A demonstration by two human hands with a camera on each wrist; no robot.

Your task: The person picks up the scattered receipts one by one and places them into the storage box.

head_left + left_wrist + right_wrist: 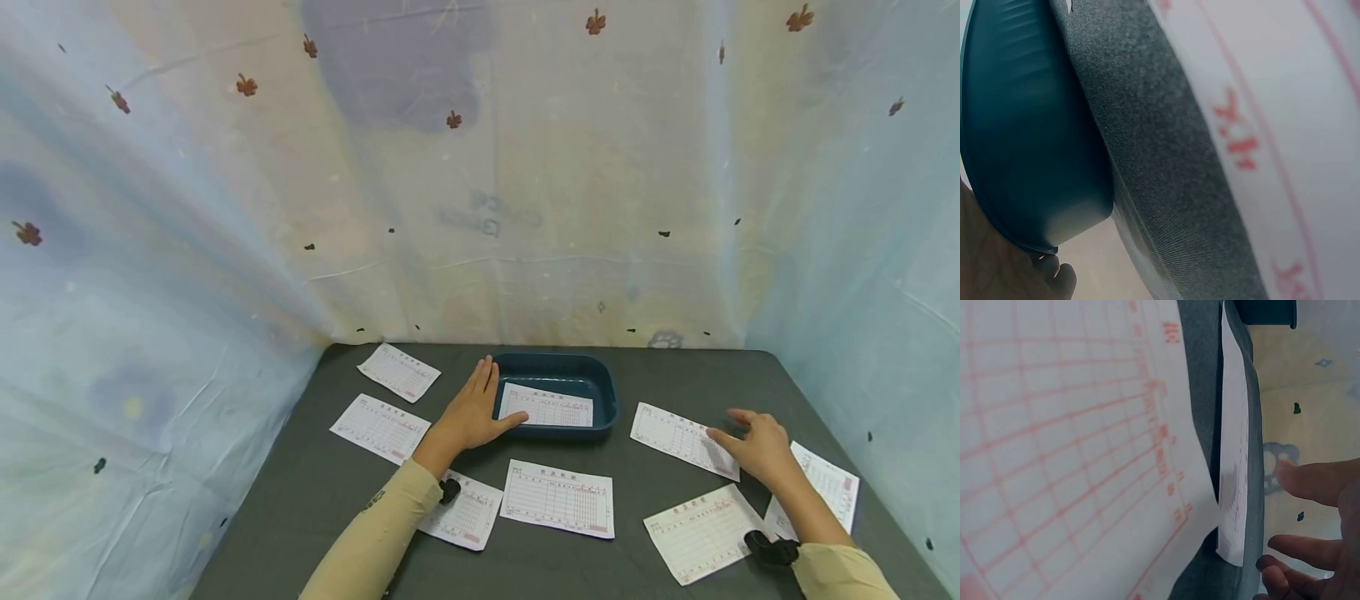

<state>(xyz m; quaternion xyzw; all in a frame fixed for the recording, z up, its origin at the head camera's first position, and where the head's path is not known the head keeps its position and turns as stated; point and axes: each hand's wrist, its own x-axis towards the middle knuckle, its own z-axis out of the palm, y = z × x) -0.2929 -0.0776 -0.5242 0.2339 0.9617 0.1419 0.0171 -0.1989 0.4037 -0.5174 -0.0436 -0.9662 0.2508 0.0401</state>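
In the head view, my left hand [467, 417] lies with straight fingers along the left side of a dark blue rectangular tray [613, 400], its thumb reaching over the front rim. A printed form slip [553, 407] lies inside the tray. The left wrist view has the tray's outer wall [1029, 137] close by, with fingers at its rim. On the right, my right hand [759, 448] hovers over the end of another form slip [667, 432]. Its thumb and fingers [1313, 481] are spread apart in the right wrist view, holding nothing, beside that slip's edge [1233, 437].
On the dark grey table [630, 550] lie several more slips: two at the left [399, 372] [381, 427], one partly under my left forearm [468, 510], one front centre [558, 498], and two near my right wrist [701, 529] [828, 483]. A patterned curtain [525, 208] surrounds the table.
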